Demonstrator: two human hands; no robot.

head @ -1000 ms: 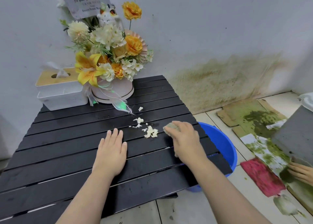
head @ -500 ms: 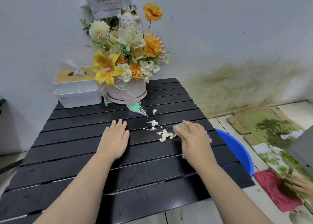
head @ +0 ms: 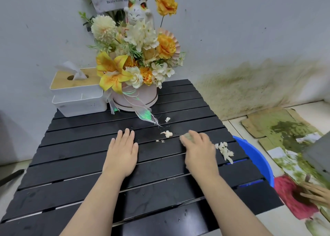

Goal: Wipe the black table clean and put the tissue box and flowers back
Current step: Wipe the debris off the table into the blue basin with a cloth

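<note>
The black slatted table (head: 75, 187) fills the lower view. My left hand (head: 122, 152) lies flat on it, fingers together, holding nothing. My right hand (head: 200, 150) presses a greenish cloth (head: 186, 137) onto the slats. A pile of pale crumbs (head: 225, 150) lies just right of that hand near the table's right edge, and smaller crumbs (head: 167, 133) lie between my hands. At the back of the table stand the white tissue box (head: 78, 94) with a wooden lid and the pink pot of yellow and orange flowers (head: 137, 57).
A blue basin (head: 257, 157) sits on the floor under the table's right edge. Stained cardboard and paper (head: 278, 128) cover the floor to the right, where another person's hand (head: 316, 193) rests by a red cloth (head: 292, 200). The wall is close behind the table.
My right hand has swept the cloth leftward across the crumbs, so the larger pile now lies to its right near the table edge. My left hand has stayed flat.
</note>
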